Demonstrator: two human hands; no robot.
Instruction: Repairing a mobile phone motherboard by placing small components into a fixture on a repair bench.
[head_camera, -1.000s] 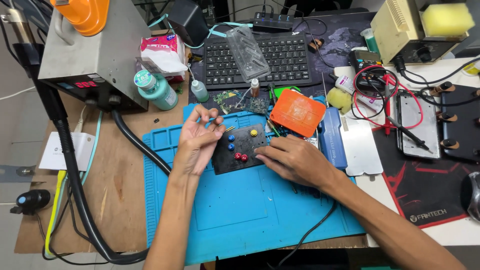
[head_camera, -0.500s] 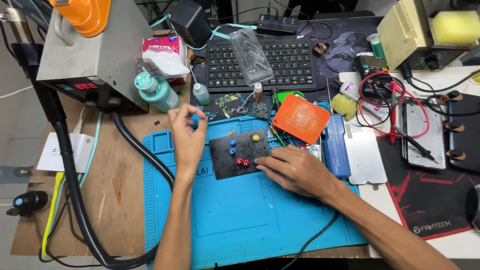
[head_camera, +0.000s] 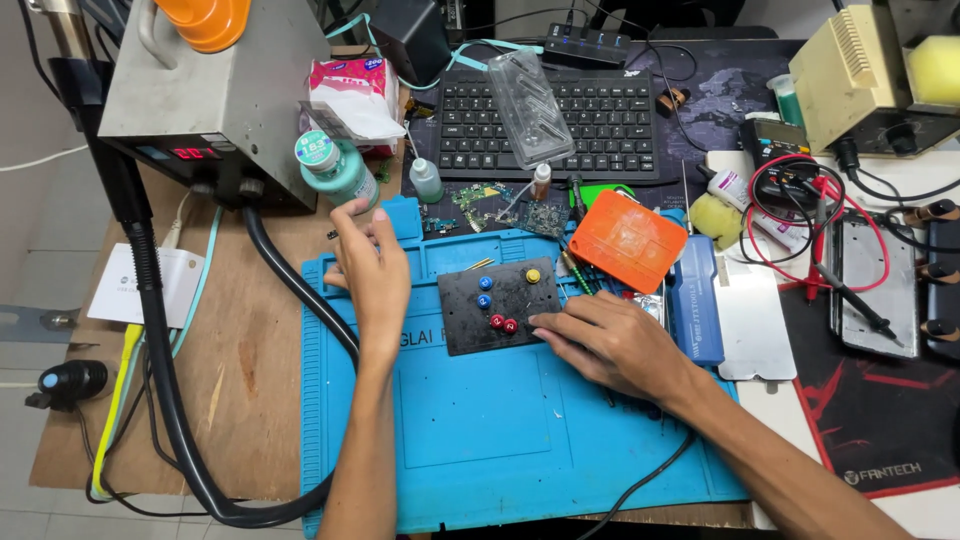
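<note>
A black board (head_camera: 500, 305) with blue, red and yellow round caps lies on the blue work mat (head_camera: 520, 440). My right hand (head_camera: 615, 345) lies palm down at the board's right edge, its fingertips pressing on the lower right corner. A black cable (head_camera: 640, 480) runs out from under that wrist. My left hand (head_camera: 368, 270) is over the mat's upper left corner, left of the board, its fingertips drawn together close to a teal bottle (head_camera: 335, 170). Whether it pinches something small is hidden.
A grey station (head_camera: 205, 90) with a thick black hose (head_camera: 170, 400) stands at the back left. Behind the mat are a keyboard (head_camera: 545, 125), small bottles and circuit boards. An orange case (head_camera: 626, 240), a blue box (head_camera: 693, 300) and red test leads (head_camera: 800, 220) lie to the right.
My left hand has lifted off the board and moved left and back toward the teal bottle. My right hand has stayed at the board's right edge.
</note>
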